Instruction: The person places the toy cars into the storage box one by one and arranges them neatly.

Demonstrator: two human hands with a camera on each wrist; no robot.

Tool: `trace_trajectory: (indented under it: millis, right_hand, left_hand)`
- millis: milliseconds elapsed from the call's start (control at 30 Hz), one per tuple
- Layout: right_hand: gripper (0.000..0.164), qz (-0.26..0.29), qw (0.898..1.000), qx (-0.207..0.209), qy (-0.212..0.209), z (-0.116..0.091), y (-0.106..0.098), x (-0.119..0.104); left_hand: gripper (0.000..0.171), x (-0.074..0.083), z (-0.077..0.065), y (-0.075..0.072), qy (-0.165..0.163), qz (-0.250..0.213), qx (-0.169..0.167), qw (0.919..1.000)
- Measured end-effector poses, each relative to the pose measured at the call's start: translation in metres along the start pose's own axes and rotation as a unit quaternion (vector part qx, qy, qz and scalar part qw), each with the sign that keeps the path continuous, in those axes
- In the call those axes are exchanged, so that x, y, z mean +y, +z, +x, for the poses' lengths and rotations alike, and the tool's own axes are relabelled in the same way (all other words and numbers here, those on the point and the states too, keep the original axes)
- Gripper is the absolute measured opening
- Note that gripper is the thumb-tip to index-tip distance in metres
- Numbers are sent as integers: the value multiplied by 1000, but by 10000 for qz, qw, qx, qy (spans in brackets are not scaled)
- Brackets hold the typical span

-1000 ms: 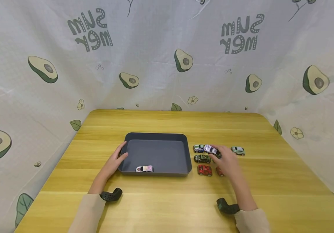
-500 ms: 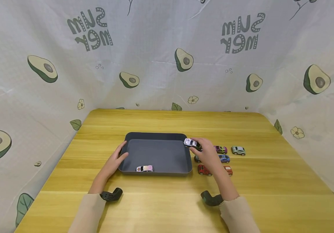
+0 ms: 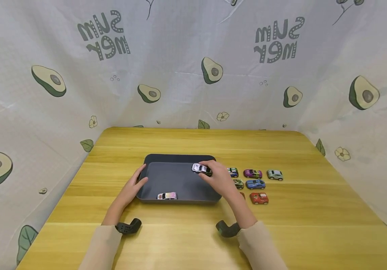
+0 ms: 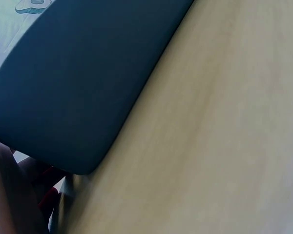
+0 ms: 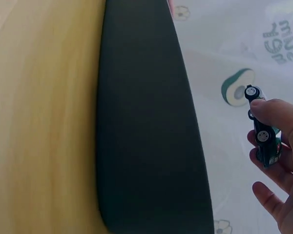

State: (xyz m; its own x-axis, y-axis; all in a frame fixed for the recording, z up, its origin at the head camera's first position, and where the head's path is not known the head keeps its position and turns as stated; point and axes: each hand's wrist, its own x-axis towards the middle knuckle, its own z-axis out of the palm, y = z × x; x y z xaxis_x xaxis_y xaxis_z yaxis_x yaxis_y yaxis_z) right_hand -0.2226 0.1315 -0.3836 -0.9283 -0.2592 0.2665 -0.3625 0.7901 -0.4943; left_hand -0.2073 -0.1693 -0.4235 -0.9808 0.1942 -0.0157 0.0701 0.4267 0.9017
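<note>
My right hand (image 3: 218,178) pinches a white and black toy car (image 3: 201,169) between thumb and fingers, above the right part of the dark grey tray (image 3: 179,201). In the right wrist view the same toy car (image 5: 263,129) shows its wheels, with the thumb across its side. My left hand (image 3: 130,189) holds the tray's left side, thumb over the rim and the other fingers partly hidden along the outside. Inside the tray, by its front wall, lies a white toy car with a pink checked pattern (image 3: 167,195).
Right of the tray, several toy cars stand in rows on the wooden table (image 3: 179,240), among them a purple car (image 3: 252,173), a blue car (image 3: 255,184), a red car (image 3: 259,198) and a pale green car (image 3: 274,174). My right forearm partly hides others. A printed curtain (image 3: 179,45) hangs behind.
My right hand has carried the white and black toy car leftward from over the group of cars, across the tray's right rim. My left hand has stayed at the tray.
</note>
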Motion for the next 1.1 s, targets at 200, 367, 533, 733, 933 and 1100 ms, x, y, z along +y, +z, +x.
trace_trajectory:
  millis: [200,367,533,733,933,1100]
  right_hand:
    - [36,-17,9997,-216,-106,4,18,-14]
    - [36,-37,9984,-470,-297,7,30,-25]
    - [36,5,9963,-705,-499,9,39,-37]
    - [36,36,9930,-1043,-561,12,51,-47]
    - [36,-27,9888,-1414,-468,16,63,-53]
    - [35,-135,9856,-1655,-323,21,72,-53]
  left_hand:
    - [58,-13,6,-1,-45,-75,-22,10000]
    - [59,-32,13,0,5,27,54,10000]
    - [59,-36,14,1,132,41,95,9999]
    - [59,-33,14,0,171,40,75,9998]
    - [59,-33,14,1,79,90,127,9998]
    - [59,-33,14,2,30,73,134,9999]
